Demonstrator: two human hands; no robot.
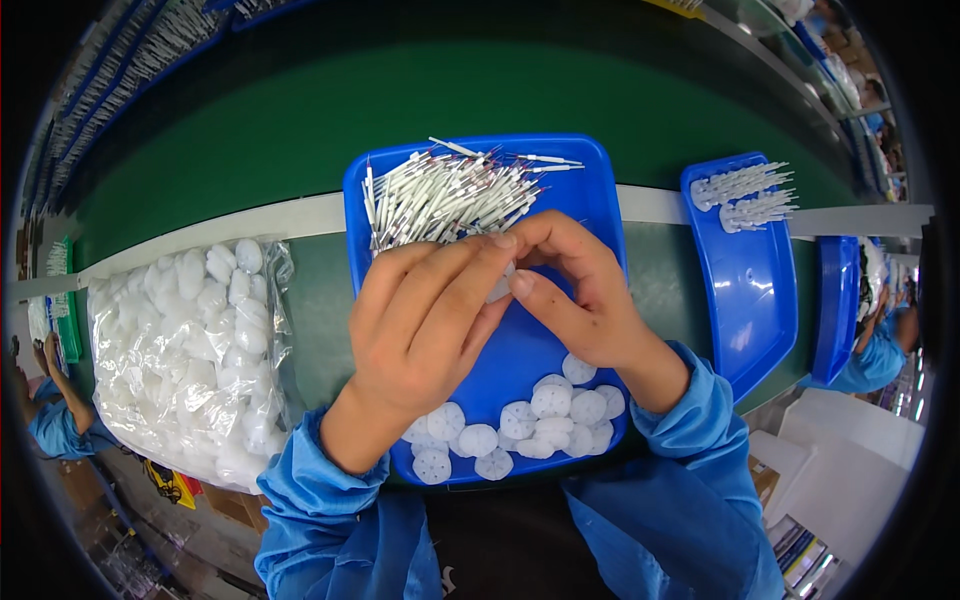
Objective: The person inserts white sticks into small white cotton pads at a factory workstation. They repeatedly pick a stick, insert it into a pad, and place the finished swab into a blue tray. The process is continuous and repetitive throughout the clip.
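Note:
Over a blue tray (520,350), my left hand (415,325) and my right hand (590,300) meet fingertip to fingertip. Between them they pinch a small translucent white disc (499,287), mostly covered by the fingers. Whether a rod is in it, I cannot tell. At the tray's far end lies a heap of thin white rods (450,190), some with dark reddish parts. Several loose white plastic discs with small holes (478,440) are gathered at its near end, below my wrists.
A clear bag full of white discs (190,340) lies on the left. To the right, a smaller blue tray (745,310) carries discs with upright white rods (745,195). A green belt (640,100) runs beyond a pale rail. Other people's arms (62,400) show at the edges.

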